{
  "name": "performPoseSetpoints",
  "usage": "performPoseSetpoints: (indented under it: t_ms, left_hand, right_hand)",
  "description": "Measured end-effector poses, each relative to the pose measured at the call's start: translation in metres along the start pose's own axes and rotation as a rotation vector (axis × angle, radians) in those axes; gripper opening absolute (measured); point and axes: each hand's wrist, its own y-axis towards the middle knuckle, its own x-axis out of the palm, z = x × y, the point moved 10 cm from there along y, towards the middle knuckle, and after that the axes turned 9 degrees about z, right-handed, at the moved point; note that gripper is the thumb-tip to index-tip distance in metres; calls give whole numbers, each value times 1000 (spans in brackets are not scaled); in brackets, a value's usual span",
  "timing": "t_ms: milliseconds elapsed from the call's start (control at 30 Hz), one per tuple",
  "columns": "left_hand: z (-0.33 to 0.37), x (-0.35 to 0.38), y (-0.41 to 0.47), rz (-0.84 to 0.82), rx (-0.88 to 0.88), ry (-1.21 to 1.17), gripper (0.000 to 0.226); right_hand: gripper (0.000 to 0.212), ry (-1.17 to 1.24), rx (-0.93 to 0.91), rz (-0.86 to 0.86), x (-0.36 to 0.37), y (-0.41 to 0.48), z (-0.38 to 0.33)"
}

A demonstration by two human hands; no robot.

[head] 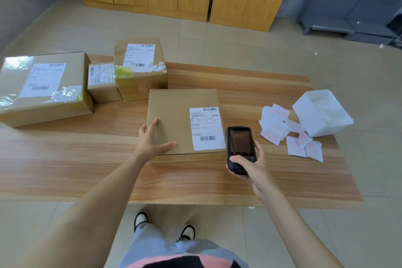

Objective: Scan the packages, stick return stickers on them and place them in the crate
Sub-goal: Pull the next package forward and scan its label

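From the head view we press our flat left hand [154, 139] on the flat package [185, 124] near the table's [87, 172] front edge, while our right hand [250, 164] grips the scanner [239, 148] just beside its label [206, 128].

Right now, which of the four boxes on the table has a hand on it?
The flat box nearest the person: the left hand rests on its near-left corner. The large box, small box and tall box behind are untouched.
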Motion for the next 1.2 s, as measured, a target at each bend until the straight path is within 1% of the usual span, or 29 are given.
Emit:
performPoseSetpoints:
  t_ms: [133,333,533,667,833,1000,1200]
  left_hand:
    - [0,0,0,-6,-6,-2,109]
    - [1,0,-1,-12,-9,-7,109]
    - [1,0,-1,-12,-11,7,109]
    - [0,1,-1,-17,-15,3,109]
    - [0,0,-2,-15,-13,1,109]
    - [3,-1,-4,-16,-3,-14,107]
    - [6,-2,-4,-21,-6,12,107]
  right_hand:
    - [90,-33,14,66,-21,27,18]
    - [94,-96,29,106,-29,52,51]
    - [92,-74,25,134,-25,57,66]
    - [93,-115,14,166,-29,57,74]
    - [93,-140,72,147,-27,58,87]
    - [90,-233,58,172,-28,61,93]
    - [92,-435,14,283,-28,62,88]
